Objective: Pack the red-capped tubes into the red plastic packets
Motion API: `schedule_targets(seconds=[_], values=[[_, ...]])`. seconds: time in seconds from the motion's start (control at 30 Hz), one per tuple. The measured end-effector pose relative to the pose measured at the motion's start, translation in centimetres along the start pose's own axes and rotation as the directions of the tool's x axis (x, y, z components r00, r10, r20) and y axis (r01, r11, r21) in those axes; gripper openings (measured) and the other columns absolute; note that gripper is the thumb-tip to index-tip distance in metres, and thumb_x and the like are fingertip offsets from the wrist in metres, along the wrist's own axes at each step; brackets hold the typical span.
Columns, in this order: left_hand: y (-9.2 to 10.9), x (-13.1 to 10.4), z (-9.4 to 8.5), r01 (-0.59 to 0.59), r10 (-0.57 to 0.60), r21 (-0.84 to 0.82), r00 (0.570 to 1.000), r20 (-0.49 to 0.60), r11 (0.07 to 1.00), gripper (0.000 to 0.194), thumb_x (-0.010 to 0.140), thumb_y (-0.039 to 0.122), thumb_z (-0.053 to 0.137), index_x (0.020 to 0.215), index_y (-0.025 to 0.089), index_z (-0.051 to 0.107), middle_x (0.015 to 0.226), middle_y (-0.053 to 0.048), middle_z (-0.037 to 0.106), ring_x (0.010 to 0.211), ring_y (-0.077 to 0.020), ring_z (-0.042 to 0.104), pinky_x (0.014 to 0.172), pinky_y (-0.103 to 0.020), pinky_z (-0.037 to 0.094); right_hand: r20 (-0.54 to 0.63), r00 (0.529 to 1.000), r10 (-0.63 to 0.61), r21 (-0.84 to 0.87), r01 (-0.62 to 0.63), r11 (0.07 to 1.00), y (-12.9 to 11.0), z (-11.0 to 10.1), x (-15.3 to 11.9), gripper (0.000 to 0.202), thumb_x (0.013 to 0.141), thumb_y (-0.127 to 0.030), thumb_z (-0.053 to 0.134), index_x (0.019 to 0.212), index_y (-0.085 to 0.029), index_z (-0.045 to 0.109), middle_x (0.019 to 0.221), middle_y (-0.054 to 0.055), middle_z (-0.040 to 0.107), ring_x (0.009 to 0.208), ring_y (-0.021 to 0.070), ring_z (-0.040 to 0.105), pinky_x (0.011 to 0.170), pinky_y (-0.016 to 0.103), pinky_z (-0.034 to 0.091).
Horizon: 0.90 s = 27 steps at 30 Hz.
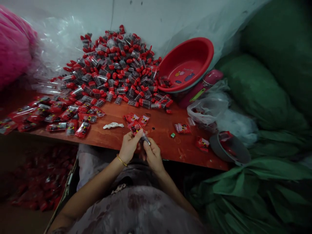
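Observation:
At the table's front edge, my left hand (129, 145), with a gold bracelet on its wrist, pinches a small red printed packet (136, 129). My right hand (152, 154) is closed on the lower end of the same packet, where a clear, dark-filled tube (145, 139) shows. My fingers partly cover both. Just beyond them lie a few red packets (131, 117). A large heap of clear tubes with red caps (117, 70) rises at the back. Many filled red packets (69, 112) are piled to the left on the brown table (165, 143).
A tilted red basin (190, 66), a pink bottle (197, 89), a plastic bag (209, 107) and a grey bowl (221, 151) stand on the right. Green sacks (258, 87) crowd the right side. A white scrap (113, 125) lies left of my hands. A pink sack (14, 45) is far left.

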<state>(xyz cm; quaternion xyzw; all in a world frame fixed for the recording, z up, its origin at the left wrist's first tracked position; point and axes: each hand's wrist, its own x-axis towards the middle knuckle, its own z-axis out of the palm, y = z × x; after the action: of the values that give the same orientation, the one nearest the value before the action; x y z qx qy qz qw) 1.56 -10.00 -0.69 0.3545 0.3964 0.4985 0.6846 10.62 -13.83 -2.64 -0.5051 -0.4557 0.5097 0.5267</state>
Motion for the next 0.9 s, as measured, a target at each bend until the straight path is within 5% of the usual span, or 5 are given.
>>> schedule_targets(seconds=[0.23, 0.47, 0.6, 0.8, 0.9], values=[[0.5, 0.6, -0.8, 0.084, -0.084, -0.007, 0.995, 0.046, 0.996, 0.038, 0.059, 0.048, 0.075, 0.068, 0.013, 0.066, 0.051, 0.002, 0.055, 0.045, -0.0071, 0.045, 0.044, -0.02, 0.037, 0.057, 0.995, -0.076, -0.334, 0.091, 0.938, -0.2, -1.6, 0.6, 0.03, 0.091, -0.048, 0.04, 0.099, -0.022, 0.053, 0.07, -0.001, 0.059, 0.054, 0.0116, 0.056, 0.051, 0.024, 0.047], [0.4, 1.5, -1.4, 0.092, -0.134, 0.203, 0.97, 0.205, 0.975, 0.027, 0.061, 0.039, 0.073, 0.068, 0.014, 0.064, 0.062, 0.001, 0.059, 0.058, -0.0096, 0.048, 0.059, -0.023, 0.04, 0.261, 0.838, -0.48, -0.675, 0.514, 0.53, -4.7, -4.6, 4.9, 0.023, 0.085, -0.034, 0.054, 0.104, -0.023, 0.061, 0.108, 0.009, 0.062, 0.102, 0.0232, 0.055, 0.091, 0.041, 0.042], [0.4, 1.6, -1.4, 0.074, -0.169, 0.302, 0.937, 0.304, 0.951, 0.019, 0.064, 0.032, 0.069, 0.067, 0.014, 0.061, 0.062, 0.002, 0.056, 0.06, -0.0103, 0.046, 0.06, -0.023, 0.038, 0.25, 0.868, -0.43, -0.547, 0.493, 0.677, -4.2, -4.5, 6.5, 0.017, 0.087, -0.029, 0.05, 0.075, -0.021, 0.057, 0.077, 0.003, 0.061, 0.078, 0.0174, 0.056, 0.076, 0.033, 0.045], [0.5, 1.6, -1.4, 0.059, -0.255, 0.417, 0.865, 0.432, 0.907, 0.015, 0.066, 0.029, 0.065, 0.066, 0.014, 0.062, 0.062, 0.002, 0.056, 0.058, -0.0104, 0.046, 0.058, -0.022, 0.036, -0.214, 0.932, -0.294, -0.227, 0.245, 0.942, -2.5, -4.4, 5.7, 0.021, 0.086, -0.037, 0.051, 0.071, -0.022, 0.047, 0.065, -0.003, 0.052, 0.06, 0.012, 0.051, 0.065, 0.027, 0.044], [0.0, 1.5, -1.3, 0.07, -0.283, 0.461, 0.866, 0.412, 0.884, 0.012, 0.066, 0.027, 0.064, 0.064, 0.015, 0.063, 0.062, 0.001, 0.059, 0.059, -0.0123, 0.049, 0.058, -0.023, 0.037, -0.054, 0.92, -0.388, -0.303, 0.355, 0.884, -3.5, -5.4, 5.3, 0.017, 0.085, -0.038, 0.051, 0.087, -0.022, 0.054, 0.09, 0.004, 0.062, 0.082, 0.0163, 0.058, 0.079, 0.032, 0.045]])
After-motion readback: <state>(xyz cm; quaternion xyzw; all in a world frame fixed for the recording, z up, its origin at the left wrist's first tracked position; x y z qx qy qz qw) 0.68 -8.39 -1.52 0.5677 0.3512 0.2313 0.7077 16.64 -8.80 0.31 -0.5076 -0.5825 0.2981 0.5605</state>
